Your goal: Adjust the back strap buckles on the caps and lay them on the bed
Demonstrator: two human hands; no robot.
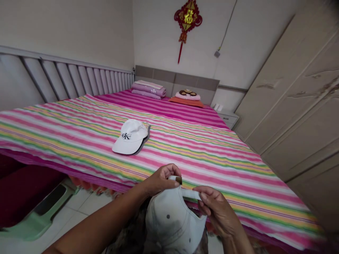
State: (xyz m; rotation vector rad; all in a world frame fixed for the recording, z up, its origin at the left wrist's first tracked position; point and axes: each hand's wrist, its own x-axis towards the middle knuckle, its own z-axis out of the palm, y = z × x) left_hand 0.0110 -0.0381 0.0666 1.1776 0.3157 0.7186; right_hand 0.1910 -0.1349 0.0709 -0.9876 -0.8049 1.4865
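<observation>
A pale baseball cap (pixel 169 215) is held low in front of me, its back opening turned toward the bed. My left hand (pixel 164 178) pinches the short strap end with the brown-gold buckle (pixel 179 180). In my right hand (pixel 215 208) the free end of the white adjustment strap (pixel 191 194) is gripped between thumb and fingers. Strap and buckle are apart. Farther off, a white cap with a black "CK" logo (pixel 131 135) lies on the striped bedspread, its brim toward me.
The bed's striped sheet (pixel 201 158) spreads ahead. Folded bedding (pixel 148 90) and a pink folded item (pixel 187 95) sit by the headboard (pixel 182 81). A wardrobe (pixel 296 106) stands right, a radiator (pixel 79 76) left. A green stool (pixel 39 218) is at lower left.
</observation>
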